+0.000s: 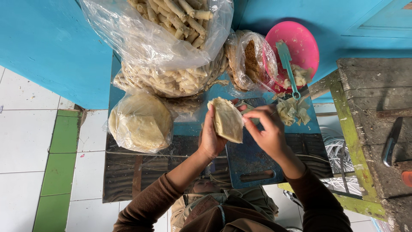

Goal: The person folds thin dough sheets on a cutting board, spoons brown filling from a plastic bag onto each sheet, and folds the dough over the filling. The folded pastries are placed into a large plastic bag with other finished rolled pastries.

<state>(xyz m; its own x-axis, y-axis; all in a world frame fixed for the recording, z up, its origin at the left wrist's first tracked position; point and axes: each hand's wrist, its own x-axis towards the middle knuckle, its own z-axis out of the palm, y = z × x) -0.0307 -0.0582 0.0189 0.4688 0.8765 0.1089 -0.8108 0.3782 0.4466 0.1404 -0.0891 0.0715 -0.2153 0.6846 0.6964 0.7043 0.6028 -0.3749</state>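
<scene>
A pale, thin wrapper (227,120), folded and floppy, is held above the blue cutting board (251,161). The left hand (211,138) cups it from below, fingers closed on it; the right hand (268,131) pinches its edge at 3 o'clock. At 12 o'clock, a clear bag (167,38) holds rolled sticks; at 1 o'clock, a pink bowl (296,47) holds a green spatula (287,64).

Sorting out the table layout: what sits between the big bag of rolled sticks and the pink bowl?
In the head view, a smaller clear bag of brown filling sits between the big bag of rolled sticks and the pink bowl.
</scene>
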